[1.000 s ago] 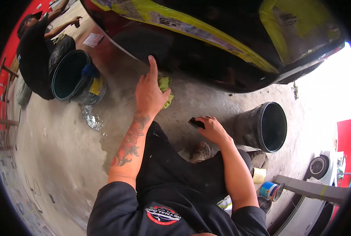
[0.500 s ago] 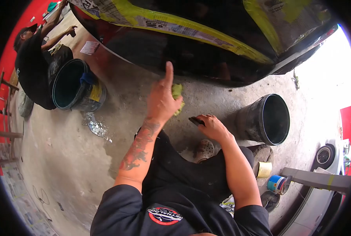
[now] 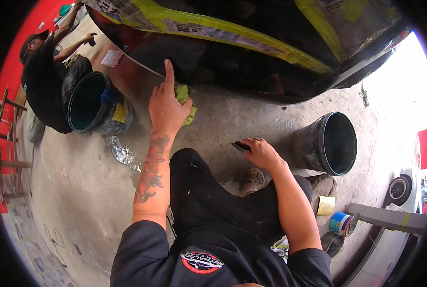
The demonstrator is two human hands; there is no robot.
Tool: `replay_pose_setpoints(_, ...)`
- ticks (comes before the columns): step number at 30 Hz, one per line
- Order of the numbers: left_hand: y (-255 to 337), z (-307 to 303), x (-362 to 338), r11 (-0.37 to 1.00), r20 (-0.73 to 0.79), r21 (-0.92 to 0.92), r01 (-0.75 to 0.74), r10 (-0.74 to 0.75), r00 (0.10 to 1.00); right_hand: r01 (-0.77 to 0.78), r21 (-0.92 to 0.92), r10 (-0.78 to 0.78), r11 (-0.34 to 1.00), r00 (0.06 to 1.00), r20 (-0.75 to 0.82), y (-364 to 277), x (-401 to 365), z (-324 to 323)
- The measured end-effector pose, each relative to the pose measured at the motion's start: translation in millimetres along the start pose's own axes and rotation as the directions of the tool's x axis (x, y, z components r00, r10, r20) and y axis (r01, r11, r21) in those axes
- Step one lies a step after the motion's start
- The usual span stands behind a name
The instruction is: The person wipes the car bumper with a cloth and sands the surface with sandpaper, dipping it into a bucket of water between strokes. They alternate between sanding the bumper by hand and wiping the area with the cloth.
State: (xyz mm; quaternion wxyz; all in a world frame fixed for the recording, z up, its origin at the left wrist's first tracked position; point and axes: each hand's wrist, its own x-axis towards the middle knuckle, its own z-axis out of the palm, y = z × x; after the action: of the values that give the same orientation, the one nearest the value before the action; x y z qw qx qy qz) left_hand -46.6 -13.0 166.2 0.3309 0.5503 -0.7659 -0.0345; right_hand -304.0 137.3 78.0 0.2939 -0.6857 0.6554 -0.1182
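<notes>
My left hand [image 3: 169, 111] is closed round a green cloth [image 3: 181, 93], with the index finger stretched out. That fingertip overlaps the lower part of a glossy black car body panel [image 3: 194, 62]. Part of the cloth is hidden behind the hand. Low over my lap, my right hand [image 3: 263, 154] grips a flat dark block [image 3: 241, 147] by one end; the fingers cover the rest of it. Newspaper held by yellow-green tape [image 3: 232, 40] masks the panel higher up.
A dark bucket [image 3: 324, 143] stands to my right, and another bucket [image 3: 98, 107] with a blue rag [image 3: 109, 95] to my left. Beyond it, a person in black [image 3: 43, 91] crouches by the car. Several cans, including a blue one [image 3: 340, 223], sit at the right. Water wets the concrete floor [image 3: 94, 191].
My left hand has moved left and slightly upward with the green cloth. My right hand stays nearly in place with the dark block.
</notes>
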Motion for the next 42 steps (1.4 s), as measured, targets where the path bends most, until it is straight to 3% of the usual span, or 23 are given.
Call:
replay_pose_setpoints(6,9.5,-0.9,-7.7,0.998,0.068,-0.019,0.062,-0.061,0.996,-0.043,-0.01,0.043,0.999,0.998,0.04,-0.2,-1.1,-1.1)
replay_pose_setpoints(18,5.4,20.1,-32.4,0.99,0.026,-0.141,-0.022,0.026,0.999,0.029,0.03,-0.032,0.999,0.995,0.093,8.5,-0.6,2.3)
replay_pose_setpoints(21,6.5,52.5,-63.4,0.883,0.055,-0.456,0.108,-0.093,0.994,-0.037,0.013,0.036,0.999,0.997,0.074,-7.5,-3.8,-7.4)
replay_pose_setpoints(23,9.7,76.3,-88.9,0.761,0.103,-0.623,0.18,-0.148,0.984,0.011,-0.009,-0.011,1.0,1.0,0.008,6.9,-1.9,1.0)
replay_pose_setpoints(25,21.6,88.6,-110.1,0.735,0.107,-0.659,0.161,-0.121,0.987,0.026,-0.004,-0.026,1.0,0.998,-0.054,13.0,-1.0,1.4)
replay_pose_setpoints(27,43.3,80.5,-115.2,0.734,0.137,-0.67,0.112,-0.025,0.99,0.004,0.035,0.0,0.999,0.994,-0.107,13.6,-4.7,0.2)
replay_pose_setpoints(30,78.8,57.3,-91.1,0.735,-0.003,-0.649,-0.197,0.257,0.966,-0.115,0.049,0.119,0.992,0.99,-0.08,14.4,-18.9,-7.5)
replay_pose_setpoints(31,90.8,44.7,-78.9,0.726,-0.02,-0.636,-0.26,0.322,0.947,0.011,-0.009,-0.012,1.0,0.99,-0.138,28.0,-28.3,-3.9)
replay_pose_setpoints(32,101.2,38.3,-67.1,0.688,-0.11,-0.624,-0.371,0.392,0.913,0.02,-0.33,-0.03,0.944,0.999,-0.022,35.3,-37.5,-6.8)
replay_pose_setpoints(34,120.4,28.0,-40.6,0.625,-0.262,-0.557,-0.548,0.493,0.829,-0.138,-0.044,0.128,0.99,0.977,-0.168,38.9,-58.0,-15.5)
replay_pose_setpoints(35,128.6,22.5,-27.7,0.606,-0.318,-0.508,-0.612,0.528,0.787,-0.263,0.277,0.333,0.924,0.91,-0.248,-3.1,-66.7,-32.9)
replay_pose_setpoints(37,136.4,30.2,-6.5,0.595,-0.385,-0.39,-0.703,0.588,0.711,-0.033,0.247,0.156,0.969,0.853,-0.498,41.5,-90.1,-18.3)
replay_pose_setpoints(39,137.7,45.2,11.2,0.602,-0.408,-0.262,-0.754,0.639,0.652,-0.02,0.753,0.436,0.657,0.825,-0.359,14.0,-122.9,-35.7)
replay_pose_setpoints(40,134.4,51.1,16.4,0.613,-0.434,-0.22,-0.759,0.636,0.639,0.027,0.777,0.491,0.629,0.762,-0.423,11.9,-136.4,-36.8)
replay_pose_setpoints(42,130.7,56.7,18.1,0.591,-0.444,-0.21,-0.779,0.652,0.614,0.005,0.889,0.727,0.459,0.572,-0.378,0.4,-170.5,-42.5)
